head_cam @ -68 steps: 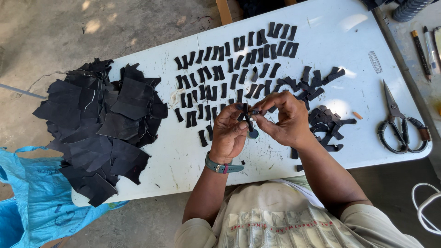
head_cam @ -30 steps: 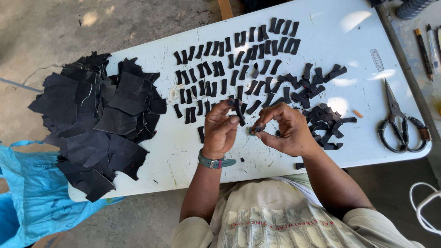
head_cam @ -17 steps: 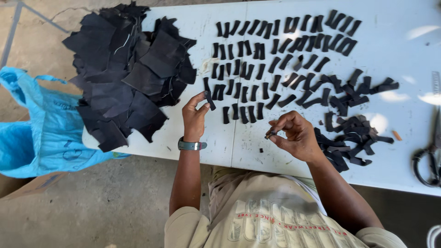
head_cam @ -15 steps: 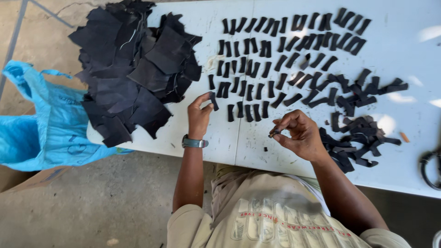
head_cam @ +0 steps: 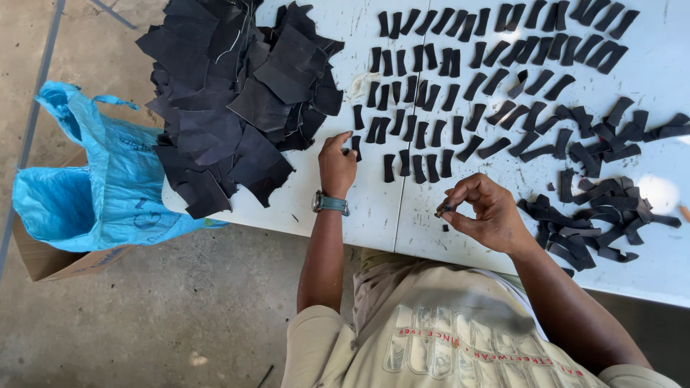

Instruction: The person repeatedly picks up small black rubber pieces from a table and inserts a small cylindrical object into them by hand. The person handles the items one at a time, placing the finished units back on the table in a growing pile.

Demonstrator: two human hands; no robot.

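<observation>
**Laying a cut strip at the end of a row**

The small black strip (head_cam: 355, 146) is lying at the near-left end of the rows of cut strips (head_cam: 460, 79), on the white table (head_cam: 374, 208). The left hand (head_cam: 336, 164) is reaching to it, fingertips pinching or pressing its lower end; whether it is already let go cannot be told. The right hand (head_cam: 483, 213), at about four o'clock from the strip, is hovering above the table with thumb and forefinger closed on a tiny dark scrap (head_cam: 443, 210).

From the strip outward: at three o'clock the lowest row of strips is running rightward; at ten o'clock a large heap of black material offcuts (head_cam: 237, 93) is overlapping the table's left edge; far toward four o'clock a loose tangle of curled strips (head_cam: 596, 215) is lying beyond the right hand. A blue plastic bag (head_cam: 93, 187) in a cardboard box (head_cam: 50, 262) is standing on the concrete floor (head_cam: 144, 316) at eight o'clock.

Judged from this layout, the step is being done well when the strip is set upright like its neighbours, apart from them and from the offcut heap, before the fingers lift away.
</observation>
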